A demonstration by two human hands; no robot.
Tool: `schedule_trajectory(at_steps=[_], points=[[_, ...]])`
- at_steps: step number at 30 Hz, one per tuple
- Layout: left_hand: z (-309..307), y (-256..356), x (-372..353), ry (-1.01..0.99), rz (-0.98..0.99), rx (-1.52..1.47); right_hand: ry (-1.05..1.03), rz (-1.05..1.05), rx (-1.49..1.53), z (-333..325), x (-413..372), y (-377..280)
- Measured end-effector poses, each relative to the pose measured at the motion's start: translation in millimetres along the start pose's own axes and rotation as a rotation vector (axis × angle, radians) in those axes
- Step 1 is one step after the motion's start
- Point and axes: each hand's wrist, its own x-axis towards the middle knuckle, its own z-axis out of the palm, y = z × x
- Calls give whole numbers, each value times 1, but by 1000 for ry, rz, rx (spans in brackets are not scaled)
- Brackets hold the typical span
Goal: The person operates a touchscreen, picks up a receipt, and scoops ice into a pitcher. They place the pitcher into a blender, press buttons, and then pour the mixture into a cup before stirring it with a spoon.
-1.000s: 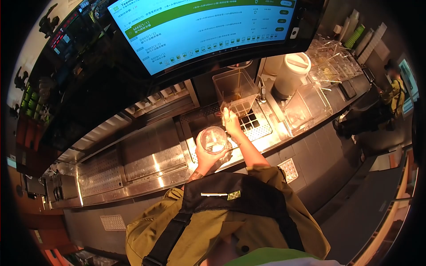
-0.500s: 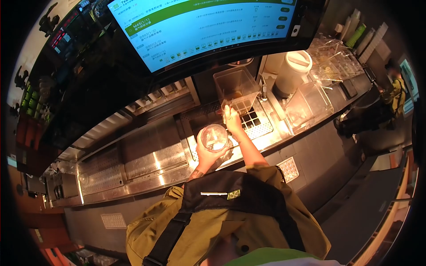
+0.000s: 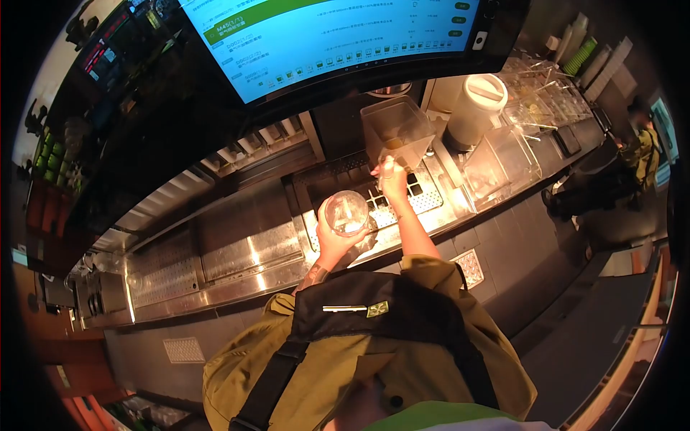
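Note:
My left hand [image 3: 333, 241] is wrapped round a clear round cup [image 3: 347, 212] with something pale inside, held over the front of the metal counter. To its right, my right hand [image 3: 392, 178] is closed at the near side of a clear square container [image 3: 399, 129]. The container is tilted and has a little brownish content at its bottom. Whether my right fingers hold its rim or a small tool is too unclear to tell. Beneath both hands lies a perforated metal drip tray [image 3: 429, 194] with dark square openings.
A large screen [image 3: 338, 36] hangs above the counter. Right of the container stand a white lidded jug [image 3: 480, 104] and clear bins [image 3: 503, 161]. A co-worker [image 3: 640, 154] stands at the far right. Metal counter [image 3: 248, 237] extends left.
The square container and my right hand have moved slightly right and up, and the container's tilt has changed. My left hand still holds the cup in nearly the same place.

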Motion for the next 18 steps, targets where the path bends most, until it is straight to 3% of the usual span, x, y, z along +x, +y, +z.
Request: schedule_trajectory(at_steps=[3,5,9,12,18], points=[[3,0,-1,18,0,-12,41,-34,169,-34,1,18],[6,-2,-3,40,8,-11,88,78,444,-62,0,21],[11,1,-5,63,22,-10,120,-21,388,-102,-18,28],[21,-1,-3,58,35,-71,37,50,271,-116,-22,23],[40,-1,-5,71,54,-76,6,165,427,-113,-36,8]])
